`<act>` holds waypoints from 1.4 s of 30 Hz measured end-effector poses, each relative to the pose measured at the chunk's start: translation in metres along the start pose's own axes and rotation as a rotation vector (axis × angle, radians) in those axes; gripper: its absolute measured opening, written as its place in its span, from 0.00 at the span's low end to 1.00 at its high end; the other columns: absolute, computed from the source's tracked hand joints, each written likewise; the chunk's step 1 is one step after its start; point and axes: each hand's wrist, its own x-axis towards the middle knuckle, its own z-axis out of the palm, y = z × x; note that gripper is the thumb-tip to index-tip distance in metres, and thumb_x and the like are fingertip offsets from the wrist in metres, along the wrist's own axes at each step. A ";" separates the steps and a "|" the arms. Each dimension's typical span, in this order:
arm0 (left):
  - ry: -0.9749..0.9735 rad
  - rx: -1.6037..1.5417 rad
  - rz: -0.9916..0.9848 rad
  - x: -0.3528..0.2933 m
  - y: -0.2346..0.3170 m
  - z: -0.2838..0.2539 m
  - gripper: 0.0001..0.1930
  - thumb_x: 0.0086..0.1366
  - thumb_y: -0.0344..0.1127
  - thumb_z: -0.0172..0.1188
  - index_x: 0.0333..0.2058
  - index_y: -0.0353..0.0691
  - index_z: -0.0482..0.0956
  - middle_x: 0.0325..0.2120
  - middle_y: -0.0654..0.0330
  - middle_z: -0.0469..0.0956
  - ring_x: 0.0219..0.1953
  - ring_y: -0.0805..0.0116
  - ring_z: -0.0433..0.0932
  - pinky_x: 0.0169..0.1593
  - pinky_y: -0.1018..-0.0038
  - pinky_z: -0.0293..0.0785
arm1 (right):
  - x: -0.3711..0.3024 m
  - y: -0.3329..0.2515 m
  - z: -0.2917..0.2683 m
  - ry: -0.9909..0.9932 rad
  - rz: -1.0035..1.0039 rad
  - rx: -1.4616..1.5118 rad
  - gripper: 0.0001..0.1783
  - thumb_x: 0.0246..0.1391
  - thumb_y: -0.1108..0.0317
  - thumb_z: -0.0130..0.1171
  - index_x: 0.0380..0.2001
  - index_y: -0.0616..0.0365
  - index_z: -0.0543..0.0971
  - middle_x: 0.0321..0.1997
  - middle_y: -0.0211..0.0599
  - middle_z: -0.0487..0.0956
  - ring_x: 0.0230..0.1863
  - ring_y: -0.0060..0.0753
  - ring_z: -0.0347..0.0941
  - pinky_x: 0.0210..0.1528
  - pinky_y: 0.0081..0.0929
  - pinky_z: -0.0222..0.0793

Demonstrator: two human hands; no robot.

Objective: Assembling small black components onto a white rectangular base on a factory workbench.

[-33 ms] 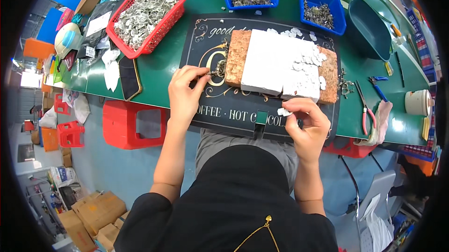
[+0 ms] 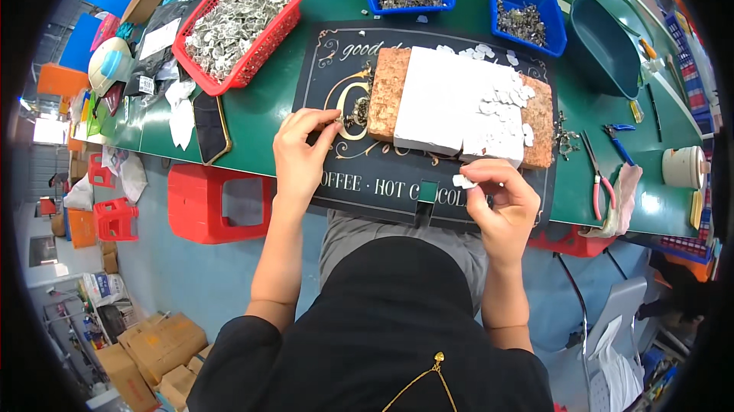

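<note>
- Left hand [image 2: 300,154] is seen resting on the black printed mat [image 2: 336,68], its fingertips pinched shut on a small dark metal piece [image 2: 337,115] just beside a little pile of similar parts [image 2: 358,112].
- A red basket [image 2: 264,53] of silvery pieces is set on the green table [image 2: 267,114], left of the mat.
- A brown cork block [image 2: 387,91] is laid across the mat, with a white foam slab [image 2: 440,98] on top and small white tags [image 2: 505,95] scattered over its right half.
- Right hand [image 2: 501,202] is held at the mat's near edge, thumb and fingers closed on a small white tag [image 2: 463,181], flat and irregular in outline.
- Pink-handled pliers [image 2: 599,183] are seen on the table further right.
</note>
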 end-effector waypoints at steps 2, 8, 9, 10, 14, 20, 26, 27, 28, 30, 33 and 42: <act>0.021 -0.109 -0.054 -0.001 0.003 0.002 0.09 0.54 0.23 0.63 0.36 0.34 0.82 0.27 0.60 0.79 0.28 0.73 0.74 0.35 0.77 0.71 | -0.001 0.000 0.001 -0.102 0.103 0.137 0.13 0.45 0.89 0.55 0.36 0.68 0.78 0.41 0.42 0.77 0.39 0.22 0.73 0.39 0.15 0.69; 0.052 -0.209 -0.048 -0.008 0.012 0.001 0.12 0.60 0.24 0.60 0.43 0.31 0.77 0.29 0.59 0.78 0.32 0.74 0.76 0.37 0.79 0.72 | -0.001 -0.007 0.011 -0.084 0.128 0.127 0.10 0.47 0.86 0.59 0.36 0.68 0.79 0.41 0.40 0.76 0.41 0.23 0.73 0.41 0.15 0.70; 0.047 -0.217 -0.044 -0.009 0.014 0.002 0.12 0.60 0.24 0.60 0.43 0.31 0.77 0.29 0.59 0.78 0.32 0.74 0.76 0.37 0.79 0.72 | -0.001 -0.007 0.011 -0.087 0.119 0.116 0.10 0.47 0.86 0.59 0.35 0.68 0.79 0.41 0.40 0.76 0.41 0.23 0.73 0.41 0.15 0.70; 0.047 -0.376 -0.096 -0.009 0.018 0.004 0.11 0.62 0.25 0.59 0.43 0.31 0.76 0.31 0.58 0.78 0.34 0.74 0.77 0.39 0.79 0.72 | -0.002 -0.009 0.011 -0.066 0.143 0.133 0.09 0.48 0.84 0.60 0.35 0.68 0.79 0.39 0.39 0.76 0.39 0.22 0.72 0.39 0.15 0.70; -0.083 -0.848 -0.210 -0.016 0.044 0.007 0.09 0.65 0.25 0.55 0.43 0.30 0.75 0.34 0.57 0.78 0.38 0.71 0.77 0.43 0.78 0.72 | -0.001 -0.013 0.011 -0.006 0.174 0.181 0.08 0.49 0.83 0.60 0.35 0.69 0.79 0.35 0.39 0.76 0.34 0.21 0.71 0.34 0.16 0.68; -0.368 -1.428 -0.340 -0.026 0.077 0.029 0.08 0.60 0.27 0.63 0.33 0.36 0.71 0.33 0.56 0.77 0.37 0.71 0.77 0.42 0.76 0.75 | -0.003 -0.013 0.015 0.041 0.212 0.360 0.06 0.50 0.80 0.59 0.34 0.68 0.79 0.31 0.39 0.76 0.27 0.22 0.69 0.30 0.17 0.66; -0.287 -1.369 -0.271 -0.035 0.081 0.048 0.09 0.60 0.31 0.64 0.33 0.38 0.72 0.32 0.60 0.72 0.36 0.73 0.71 0.43 0.77 0.68 | -0.008 -0.008 0.019 0.035 0.199 0.415 0.06 0.51 0.80 0.61 0.35 0.66 0.80 0.33 0.38 0.77 0.31 0.21 0.71 0.33 0.16 0.68; -0.230 -1.338 -0.192 -0.036 0.080 0.051 0.07 0.59 0.28 0.64 0.33 0.37 0.73 0.33 0.63 0.71 0.36 0.75 0.70 0.44 0.79 0.67 | -0.008 -0.007 0.019 0.022 0.202 0.450 0.07 0.51 0.81 0.61 0.35 0.66 0.80 0.35 0.37 0.78 0.34 0.20 0.73 0.36 0.15 0.69; -0.209 -1.299 -0.191 -0.037 0.080 0.051 0.08 0.59 0.28 0.65 0.33 0.38 0.73 0.33 0.64 0.67 0.36 0.76 0.67 0.43 0.79 0.64 | -0.009 -0.007 0.021 0.022 0.204 0.454 0.07 0.51 0.81 0.61 0.35 0.66 0.80 0.35 0.37 0.78 0.34 0.20 0.73 0.36 0.15 0.69; -0.142 -1.232 -0.127 -0.039 0.080 0.054 0.08 0.58 0.27 0.65 0.32 0.38 0.74 0.33 0.64 0.67 0.36 0.76 0.67 0.43 0.79 0.64 | -0.009 -0.009 0.024 0.009 0.275 0.508 0.07 0.51 0.80 0.62 0.35 0.66 0.80 0.34 0.37 0.78 0.34 0.19 0.73 0.34 0.14 0.69; -0.015 -1.076 0.008 -0.042 0.082 0.057 0.09 0.55 0.27 0.67 0.31 0.38 0.74 0.33 0.63 0.67 0.37 0.74 0.67 0.43 0.79 0.64 | -0.011 -0.006 0.028 0.014 0.300 0.550 0.07 0.51 0.79 0.62 0.35 0.66 0.80 0.33 0.36 0.79 0.34 0.19 0.73 0.32 0.14 0.68; 0.139 -0.744 0.224 -0.042 0.078 0.057 0.11 0.50 0.27 0.71 0.30 0.39 0.76 0.30 0.61 0.70 0.36 0.68 0.67 0.41 0.76 0.64 | -0.012 -0.006 0.031 -0.002 0.325 0.617 0.07 0.51 0.78 0.62 0.36 0.66 0.80 0.33 0.37 0.79 0.33 0.19 0.73 0.32 0.15 0.70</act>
